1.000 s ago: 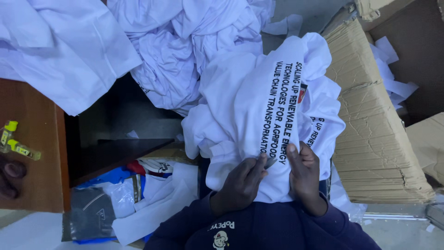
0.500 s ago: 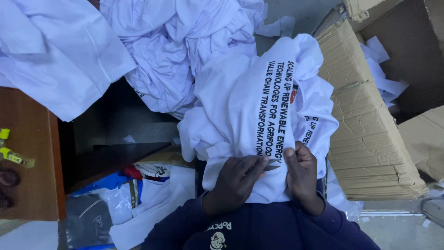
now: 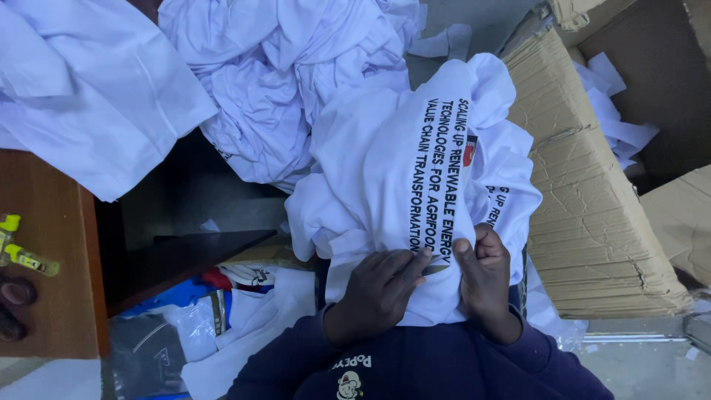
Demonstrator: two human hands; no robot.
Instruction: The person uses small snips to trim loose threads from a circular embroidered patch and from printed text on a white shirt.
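Head view looks down on two hands working at the near hem of a white printed shirt [image 3: 385,185] that lies bunched over the person's lap. Left hand [image 3: 381,285] lies palm-down with the fingers stretched flat toward the right, pinching the cloth near the end of the black lettering, where a small dark thing sits between the two hands; what it is cannot be told. Right hand [image 3: 483,270] is curled, thumb up and fingers folded under, gripping a fold of the same shirt just beside the left fingertips. Both dark blue sleeves [image 3: 444,363] come up from the bottom edge. Beyond the shirt a pile of white garments [image 3: 281,81] is heaped, touching it at the far side. Flattened cardboard [image 3: 592,200] leans at the right, just beside the shirt. At the left stands a brown wooden desk [image 3: 44,296] with a yellow-green object [image 3: 18,248] at its left edge, and plastic-wrapped bundles [image 3: 185,326] lie below its near corner.
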